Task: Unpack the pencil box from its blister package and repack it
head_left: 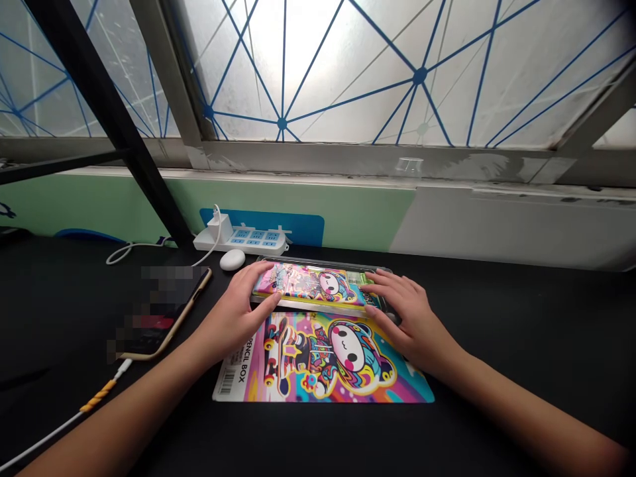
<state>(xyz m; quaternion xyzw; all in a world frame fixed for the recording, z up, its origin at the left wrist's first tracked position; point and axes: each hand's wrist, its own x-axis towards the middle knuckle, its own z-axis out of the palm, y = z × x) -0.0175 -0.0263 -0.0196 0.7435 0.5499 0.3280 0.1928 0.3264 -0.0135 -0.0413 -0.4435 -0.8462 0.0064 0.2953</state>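
A colourful pencil box with a cartoon character on its lid lies in a clear plastic shell. My left hand holds the left end, thumb on the near side and fingers towards the far side. On the right end is my right hand, its thumb at the near edge and its fingers over the top. Nearer to me, a flat printed card marked "PENCIL BOX" lies on the table, with the same character and a barcode. The shell and my right hand hide part of its far edge.
A phone with a charging cable lies left of my left hand. Behind it are a white power strip and a small white rounded case. A black slanted bar rises at left before the window.
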